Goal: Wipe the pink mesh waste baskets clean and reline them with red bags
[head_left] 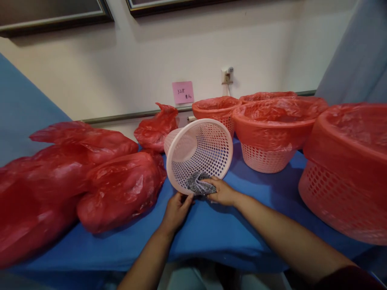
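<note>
Plainly, the pale, tilted basket (208,146) is riddled with holes.

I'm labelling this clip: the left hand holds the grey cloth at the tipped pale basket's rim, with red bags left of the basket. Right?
Not quite: the head view shows the right hand holding the grey cloth at the tipped pale basket's rim, with red bags left of the basket.

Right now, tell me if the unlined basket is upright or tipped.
Tipped: the unlined basket leans over, its open mouth facing the camera.
</note>
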